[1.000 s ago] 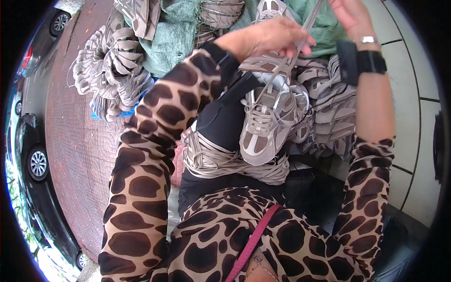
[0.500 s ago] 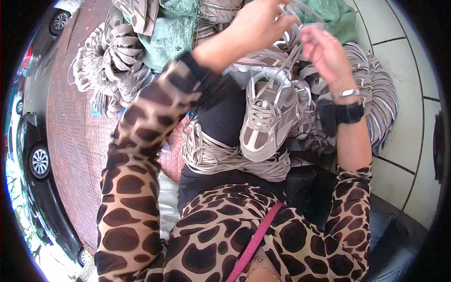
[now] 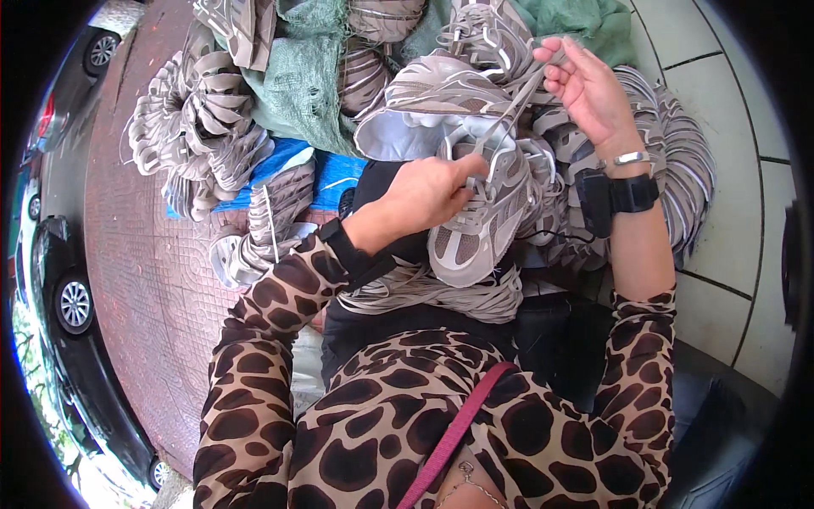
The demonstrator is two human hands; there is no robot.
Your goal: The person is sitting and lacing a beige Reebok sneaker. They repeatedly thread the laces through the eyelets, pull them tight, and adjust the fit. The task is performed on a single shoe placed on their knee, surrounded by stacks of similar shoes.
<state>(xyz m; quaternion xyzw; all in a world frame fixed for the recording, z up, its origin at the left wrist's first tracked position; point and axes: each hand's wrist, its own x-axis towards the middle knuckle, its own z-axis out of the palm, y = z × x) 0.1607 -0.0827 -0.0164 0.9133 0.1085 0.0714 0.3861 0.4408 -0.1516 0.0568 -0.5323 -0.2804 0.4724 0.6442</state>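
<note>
A grey and white sneaker lies on my lap, toe pointing toward me. My left hand grips its upper near the eyelets. My right hand is raised above and to the right, fingers pinched on a pale shoelace that runs taut down to the shoe. A bundle of grey laces rests on my lap under the sneaker. I wear a leopard-print top and a black watch on the right wrist.
Heaps of matching grey sneakers are piled ahead and to the left, some on green netting and a blue sheet. More shoes lie at the right on pale floor tiles. Parked cars line the brick pavement at left.
My left hand came down from high above the sneaker to grip its upper. My right hand swung down, then lifted back up to the right, pulling the lace taut.
</note>
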